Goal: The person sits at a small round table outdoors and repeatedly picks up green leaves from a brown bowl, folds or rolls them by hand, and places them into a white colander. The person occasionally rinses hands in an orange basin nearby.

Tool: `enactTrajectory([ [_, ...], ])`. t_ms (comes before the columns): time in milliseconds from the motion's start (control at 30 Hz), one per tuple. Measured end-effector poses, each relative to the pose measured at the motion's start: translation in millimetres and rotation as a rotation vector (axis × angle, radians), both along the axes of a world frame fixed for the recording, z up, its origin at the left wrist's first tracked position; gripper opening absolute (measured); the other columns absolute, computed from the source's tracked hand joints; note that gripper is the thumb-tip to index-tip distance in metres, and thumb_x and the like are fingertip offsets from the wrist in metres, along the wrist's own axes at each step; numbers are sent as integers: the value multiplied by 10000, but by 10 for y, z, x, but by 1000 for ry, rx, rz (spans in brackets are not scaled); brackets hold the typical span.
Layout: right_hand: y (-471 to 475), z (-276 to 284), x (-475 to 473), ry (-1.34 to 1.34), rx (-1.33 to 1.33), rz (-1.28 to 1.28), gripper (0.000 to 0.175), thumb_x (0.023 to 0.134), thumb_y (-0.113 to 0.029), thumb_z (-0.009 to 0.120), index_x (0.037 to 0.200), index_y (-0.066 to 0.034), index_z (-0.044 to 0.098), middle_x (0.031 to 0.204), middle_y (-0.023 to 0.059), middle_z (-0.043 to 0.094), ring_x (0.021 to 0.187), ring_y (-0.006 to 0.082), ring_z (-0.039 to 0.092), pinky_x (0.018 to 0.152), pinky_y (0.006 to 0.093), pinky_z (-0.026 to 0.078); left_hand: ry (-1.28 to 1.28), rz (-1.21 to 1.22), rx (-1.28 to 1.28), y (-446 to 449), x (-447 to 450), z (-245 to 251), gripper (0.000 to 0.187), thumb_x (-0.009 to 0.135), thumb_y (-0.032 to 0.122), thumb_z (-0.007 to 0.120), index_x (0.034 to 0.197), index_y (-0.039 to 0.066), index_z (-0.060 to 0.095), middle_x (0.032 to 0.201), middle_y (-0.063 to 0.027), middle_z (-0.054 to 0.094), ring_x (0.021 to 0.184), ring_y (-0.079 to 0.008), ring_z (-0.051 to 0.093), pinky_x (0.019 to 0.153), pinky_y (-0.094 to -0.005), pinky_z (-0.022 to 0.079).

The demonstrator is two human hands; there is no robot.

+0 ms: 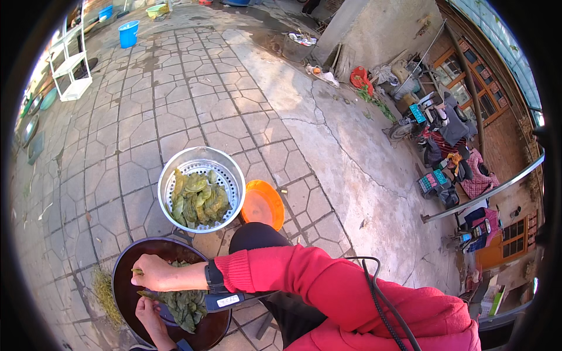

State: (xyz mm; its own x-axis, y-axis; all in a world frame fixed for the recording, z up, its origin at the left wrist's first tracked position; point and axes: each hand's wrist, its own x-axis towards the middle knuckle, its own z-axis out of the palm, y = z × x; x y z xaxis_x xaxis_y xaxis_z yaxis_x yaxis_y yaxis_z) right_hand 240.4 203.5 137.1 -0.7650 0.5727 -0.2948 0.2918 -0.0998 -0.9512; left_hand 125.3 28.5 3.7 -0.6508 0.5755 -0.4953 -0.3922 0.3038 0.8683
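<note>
My right hand [153, 272], at the end of a red sleeve, is closed over a dark brown basin [127, 259], with a bit of yellowish-green leaf showing at its fingers. Below it in the picture, my left hand [148, 310] pinches a dark green leaf [151, 295] by its edge. A heap of limp dark green leaves [184, 309] lies in the basin, partly covered by my right forearm. Beyond the basin stands a perforated metal steamer pot [239, 175] holding a pile of yellow-green leaves [199, 197].
An orange plastic bowl [263, 206] with liquid stands right of the steamer. A blue bucket [128, 34] and a white rack [72, 66] are farther off on the paving. Parked electric scooters [443, 118] line the right side. Dry grass [105, 294] touches the basin's left.
</note>
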Motion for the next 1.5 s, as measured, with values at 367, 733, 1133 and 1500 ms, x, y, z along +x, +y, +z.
enactTrajectory([
  [367, -111, 92, -15, 142, 226, -21, 198, 756, -146, 730, 761, 36, 651, 667, 182, 632, 643, 327, 649, 623, 425, 495, 466, -116, -75, 403, 439, 1606, 139, 944, 115, 683, 886, -12, 686, 689, 27, 603, 596, -32, 493, 538, -199, 358],
  [733, 43, 367, 156, 250, -335, 257, 200, 1016, -183, 586, 1043, -2, 667, 823, 40, 679, 687, 89, 569, 613, 243, 455, 510, 23, 35, 156, 360, 2021, 172, 956, 60, 658, 1096, -26, 708, 906, -23, 710, 734, -40, 601, 672, -195, 493],
  [1133, -117, 287, 73, 200, -151, 388, 126, 954, -93, 677, 1051, -41, 616, 863, 5, 654, 731, 74, 564, 626, 233, 463, 620, -215, 102, 4, 208, 1894, 224, 978, 47, 638, 1190, 25, 706, 944, -6, 685, 777, -64, 609, 705, -201, 489],
  [1500, -117, 318, 71, 282, 19, 541, 195, 931, -192, 713, 1018, -22, 676, 846, 44, 688, 732, 124, 625, 642, 275, 485, 510, -234, 100, -123, 201, 1932, 109, 929, 16, 683, 1028, -6, 723, 854, -15, 709, 767, -57, 641, 701, -209, 516],
])
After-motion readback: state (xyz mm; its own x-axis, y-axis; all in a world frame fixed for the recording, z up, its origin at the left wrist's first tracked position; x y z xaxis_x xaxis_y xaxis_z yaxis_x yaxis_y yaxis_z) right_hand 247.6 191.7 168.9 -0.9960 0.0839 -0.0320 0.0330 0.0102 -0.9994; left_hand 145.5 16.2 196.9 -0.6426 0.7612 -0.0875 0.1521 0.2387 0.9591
